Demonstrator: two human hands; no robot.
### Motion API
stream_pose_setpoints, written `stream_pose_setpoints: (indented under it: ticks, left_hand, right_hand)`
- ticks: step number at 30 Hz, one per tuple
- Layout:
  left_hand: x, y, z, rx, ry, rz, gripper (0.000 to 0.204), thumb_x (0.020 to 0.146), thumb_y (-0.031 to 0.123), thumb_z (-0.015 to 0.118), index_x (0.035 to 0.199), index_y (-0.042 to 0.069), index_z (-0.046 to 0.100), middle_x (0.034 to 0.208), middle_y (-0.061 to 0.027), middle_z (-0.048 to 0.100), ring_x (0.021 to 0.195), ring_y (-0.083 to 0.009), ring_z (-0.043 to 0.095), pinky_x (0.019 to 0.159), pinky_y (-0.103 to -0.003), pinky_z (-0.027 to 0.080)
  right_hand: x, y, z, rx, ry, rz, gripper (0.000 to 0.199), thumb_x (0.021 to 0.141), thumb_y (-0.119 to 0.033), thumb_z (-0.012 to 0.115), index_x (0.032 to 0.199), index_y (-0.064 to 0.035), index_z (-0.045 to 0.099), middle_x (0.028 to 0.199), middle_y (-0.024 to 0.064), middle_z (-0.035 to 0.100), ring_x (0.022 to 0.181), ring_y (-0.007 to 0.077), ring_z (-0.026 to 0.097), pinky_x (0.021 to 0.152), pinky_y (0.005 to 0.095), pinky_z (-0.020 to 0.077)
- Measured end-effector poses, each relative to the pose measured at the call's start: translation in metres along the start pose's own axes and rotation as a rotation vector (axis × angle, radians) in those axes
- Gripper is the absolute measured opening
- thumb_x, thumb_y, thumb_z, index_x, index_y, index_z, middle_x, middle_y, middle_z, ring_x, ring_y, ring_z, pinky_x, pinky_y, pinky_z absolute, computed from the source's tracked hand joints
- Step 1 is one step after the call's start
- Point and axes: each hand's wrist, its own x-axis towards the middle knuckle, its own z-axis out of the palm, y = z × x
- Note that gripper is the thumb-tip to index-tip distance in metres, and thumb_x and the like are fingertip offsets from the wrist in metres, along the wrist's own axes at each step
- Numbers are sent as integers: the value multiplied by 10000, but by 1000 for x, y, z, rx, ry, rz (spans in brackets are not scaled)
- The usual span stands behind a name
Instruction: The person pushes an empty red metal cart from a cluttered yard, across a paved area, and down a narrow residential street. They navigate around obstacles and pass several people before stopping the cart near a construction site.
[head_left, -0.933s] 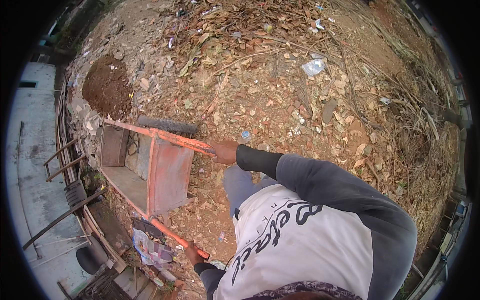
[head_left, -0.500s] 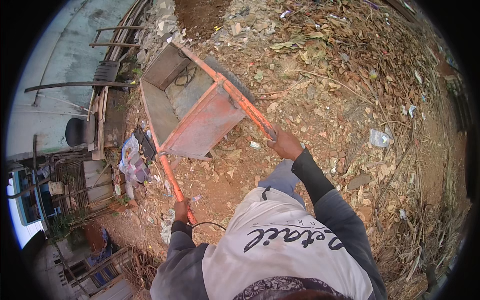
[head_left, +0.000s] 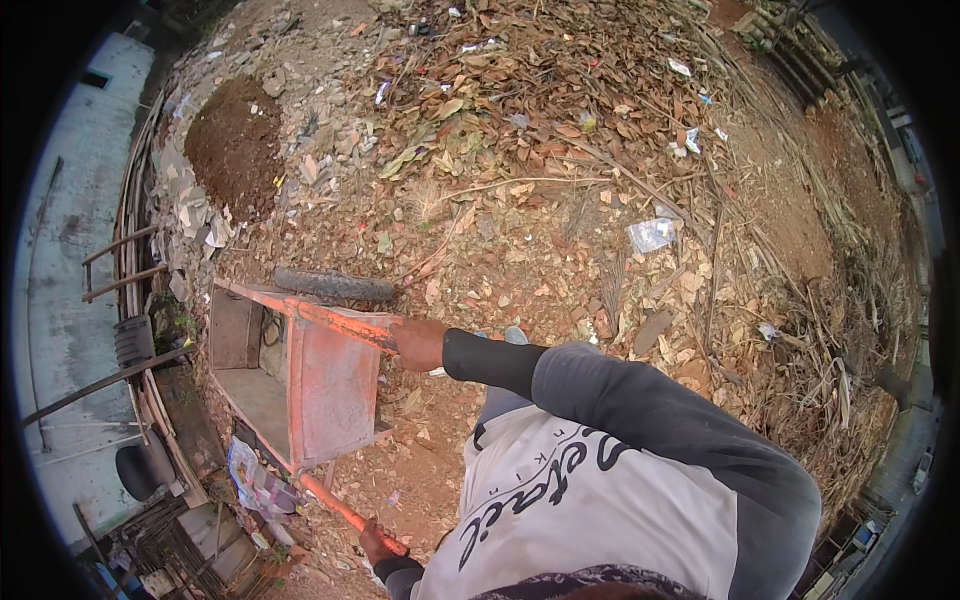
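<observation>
An orange metal cart [head_left: 338,390] with a boxy tray stands at the left, its two handles pointing toward me. My right hand [head_left: 418,343] grips the end of the far handle [head_left: 345,325]. Around the nearer handle [head_left: 332,500] my left hand [head_left: 377,541] is closed, close to the lower edge. A black tyre [head_left: 335,285] shows along the cart's far side. Inside the tray, a dark looped thing lies near the back wall, too small to name. My fingers' undersides are hidden.
Dry leaves [head_left: 540,85] and rubble cover the ground ahead, beside a brown soil mound [head_left: 235,145]. A pale wall [head_left: 65,230] runs along the left, with planks [head_left: 165,425] and a plastic bag [head_left: 250,475] near the cart. Clear plastic [head_left: 652,235] lies to the right.
The cart has swung toward the left and lower in view, its tray now facing left. Both hands stay on the handles, and my right arm now reaches across leftward.
</observation>
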Motion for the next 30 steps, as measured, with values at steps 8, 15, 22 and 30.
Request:
stream_pose_setpoints:
  ticks: [8,15,22,30]
  left_hand:
    - [-14,13,-19,14,-48,-21,255,972,280,613,809,121,499,567,-12,471,459,-185,484,443,-351,426]
    - [-81,-15,11,-36,-37,-67,264,1003,258,595,797,127,495,575,-7,485,453,-186,496,448,-338,443]
    - [-138,-86,149,-151,-25,-20,209,967,164,596,793,89,506,606,-23,466,481,-177,482,480,-359,461]
    - [-184,-130,261,-210,99,-104,209,884,152,644,760,60,504,619,-72,499,474,-234,507,464,-402,458]
  right_hand:
    - [13,-32,-70,19,-116,-63,386,884,-226,590,1124,74,619,1020,272,719,967,430,712,822,529,557]
    - [-9,-9,-90,40,-67,-70,281,844,-147,589,1014,32,723,964,220,746,862,388,737,726,518,571]
    - [-6,111,-134,-122,-184,-104,478,883,-259,623,1265,25,577,993,229,727,912,393,722,769,534,555]
    - [0,195,-176,-138,-270,-166,632,899,-283,660,1412,9,434,1057,259,703,951,410,706,798,548,533]
